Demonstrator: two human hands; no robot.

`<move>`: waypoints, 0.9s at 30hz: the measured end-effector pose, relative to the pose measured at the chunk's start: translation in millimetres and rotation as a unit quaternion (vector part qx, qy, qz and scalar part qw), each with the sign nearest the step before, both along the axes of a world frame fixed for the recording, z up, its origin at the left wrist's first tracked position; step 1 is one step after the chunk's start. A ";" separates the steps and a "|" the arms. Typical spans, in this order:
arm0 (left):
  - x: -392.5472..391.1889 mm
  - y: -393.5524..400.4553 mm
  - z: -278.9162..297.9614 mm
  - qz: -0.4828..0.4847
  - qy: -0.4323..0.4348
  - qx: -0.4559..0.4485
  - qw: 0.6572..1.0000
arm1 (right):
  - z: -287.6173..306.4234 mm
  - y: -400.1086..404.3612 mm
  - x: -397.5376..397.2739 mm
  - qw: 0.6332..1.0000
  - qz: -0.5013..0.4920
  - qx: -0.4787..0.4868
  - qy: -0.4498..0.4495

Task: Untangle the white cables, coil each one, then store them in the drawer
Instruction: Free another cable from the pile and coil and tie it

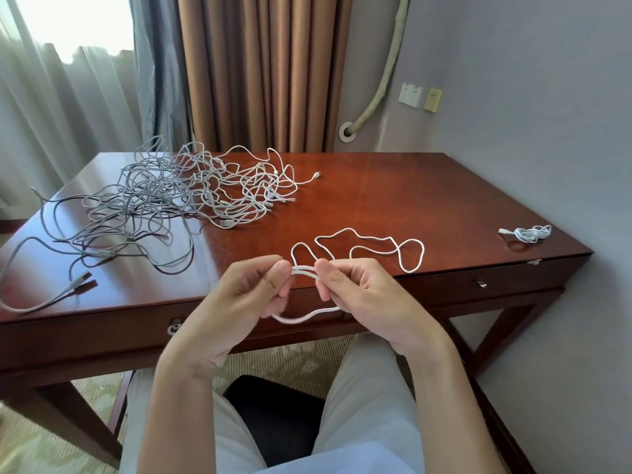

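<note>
A glossy reddish-brown wooden desk [393,200] stands against a pale grey wall, with brown pleated curtains [260,70] and sheer white drapes [51,97] behind it; a patterned beige carpet [290,364] lies beneath. Two shallow drawers with small metal pulls [481,283] run along the front edge, both shut.

Both hands work just in front of the desk edge. The left hand [246,295] pinches a thin white cable [362,239] between thumb and forefinger, its other fingers curled; the right hand [359,295] pinches the same cable just beside it, so two parallel strands bridge the two grips. A slack loop hangs below the hands, and the remainder of the cable snakes in open curves across the desk top behind them.

A large tangled heap of grey and white braided cables [178,193] covers the far left of the desk. A small coiled white cable [531,233] lies near the right edge.
</note>
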State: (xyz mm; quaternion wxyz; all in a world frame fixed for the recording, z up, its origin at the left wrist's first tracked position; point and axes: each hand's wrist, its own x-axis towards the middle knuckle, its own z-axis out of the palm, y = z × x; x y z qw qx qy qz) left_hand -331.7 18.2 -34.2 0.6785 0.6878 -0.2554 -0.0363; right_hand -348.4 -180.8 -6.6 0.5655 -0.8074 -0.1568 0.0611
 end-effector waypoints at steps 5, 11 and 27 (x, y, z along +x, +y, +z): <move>3.0 7.4 -2.7 0.015 0.040 -0.038 0.998 | 2.7 -5.7 1.0 1.000 -0.010 0.012 0.011; 6.8 16.2 6.3 -0.019 0.006 0.085 0.996 | 0.2 -5.0 2.7 0.999 -0.032 0.018 0.011; 12.1 -18.5 0.1 0.073 0.052 -0.017 0.996 | -12.2 0.3 16.0 0.996 -0.027 0.079 0.007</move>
